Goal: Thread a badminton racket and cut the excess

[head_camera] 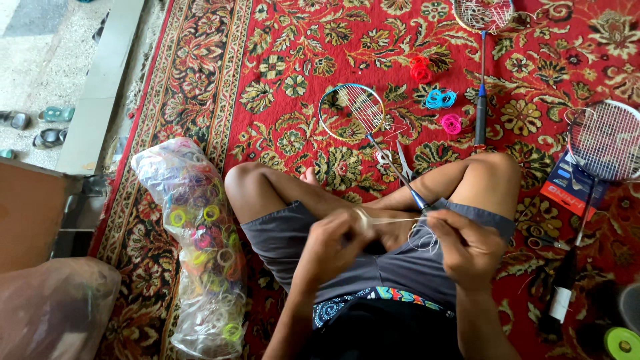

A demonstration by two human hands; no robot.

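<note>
I sit cross-legged on a red patterned carpet (293,40). My left hand (333,240) and my right hand (467,247) are held over my lap, both pinching a thin white racket string (393,219) stretched between them. A small coil of the same string (423,237) hangs by my right hand. A badminton racket with a blue frame (352,112) lies in front of me, partly strung, its shaft running back to my right knee. Scissors (403,160) lie beside the shaft.
A clear plastic bag of coloured string coils (200,240) lies at my left. Red (421,69), blue (440,99) and pink (451,123) coils lie ahead. Other rackets lie at the top (481,67) and right (603,140), near a blue and red box (567,187). Sandals (50,127) sit on the floor at left.
</note>
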